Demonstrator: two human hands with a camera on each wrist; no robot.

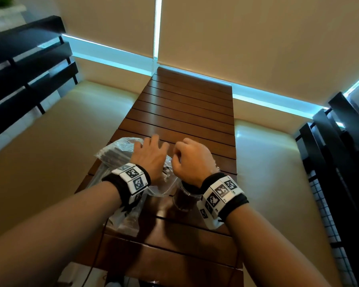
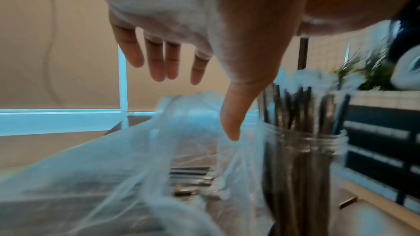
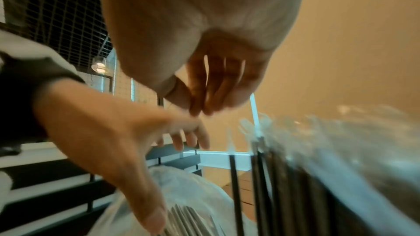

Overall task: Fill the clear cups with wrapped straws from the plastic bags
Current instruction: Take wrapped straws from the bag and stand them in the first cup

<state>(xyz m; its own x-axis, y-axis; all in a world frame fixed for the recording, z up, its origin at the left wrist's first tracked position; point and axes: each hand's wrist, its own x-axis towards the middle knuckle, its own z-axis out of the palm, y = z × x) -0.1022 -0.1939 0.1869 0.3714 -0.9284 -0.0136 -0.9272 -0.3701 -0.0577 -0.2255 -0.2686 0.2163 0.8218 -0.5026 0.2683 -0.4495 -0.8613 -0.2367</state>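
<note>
A clear plastic bag (image 1: 116,150) of dark wrapped straws (image 2: 193,177) lies on the wooden slatted table (image 1: 184,112). My left hand (image 1: 151,152) hovers just above the bag, fingers straight and spread, holding nothing. To its right a clear cup (image 1: 182,200) stands upright, packed with wrapped straws (image 2: 295,107). My right hand (image 1: 187,158) is above that cup, its fingers curled in against the thumb (image 3: 179,96). Nothing shows between them. The wrist views are blurred by motion.
A second plastic bag (image 1: 126,218) lies under my left wrist at the table's left edge. Cream benches (image 1: 50,141) flank the narrow table, with dark slatted chair backs (image 1: 29,65) at left and right. The table's far half holds nothing.
</note>
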